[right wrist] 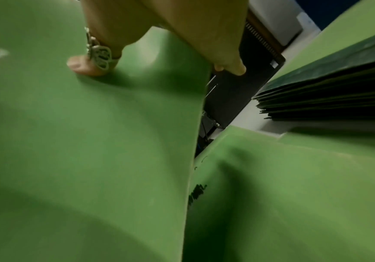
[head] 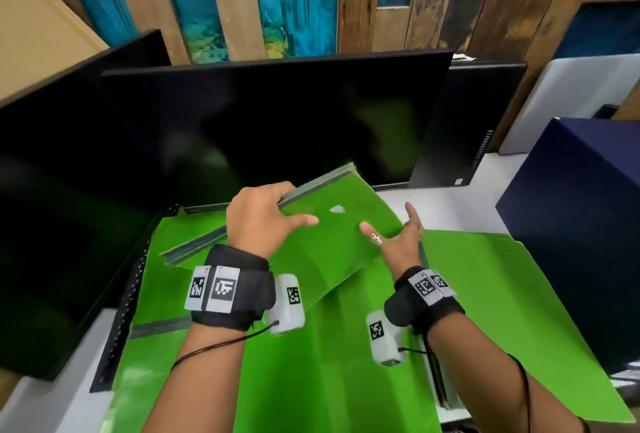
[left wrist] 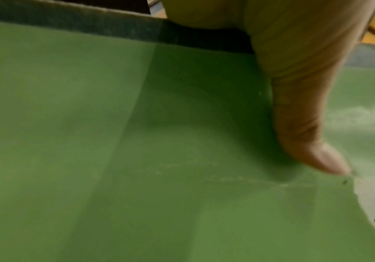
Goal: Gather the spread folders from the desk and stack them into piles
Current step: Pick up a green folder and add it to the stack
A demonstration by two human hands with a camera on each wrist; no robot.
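She's partway: both hands have one green folder [head: 332,242] lifted off the surface [head: 446,204], left hand [head: 258,221] gripping its spine edge, right hand [head: 398,238] pinching the other side. A stacked pile [right wrist: 330,95] sits at right; several loose folders [head: 311,363] below remain ungathered

Matt green card folders [head: 332,242] with dull grey spines lie before glossy black monitors [head: 263,128] and rough painted wood planks [head: 239,0].

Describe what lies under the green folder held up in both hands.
Under the lifted folder, gripped by the left hand and right hand, more green folders lie spread flat. The desk directly beneath them is covered, so anything else there cannot be seen.
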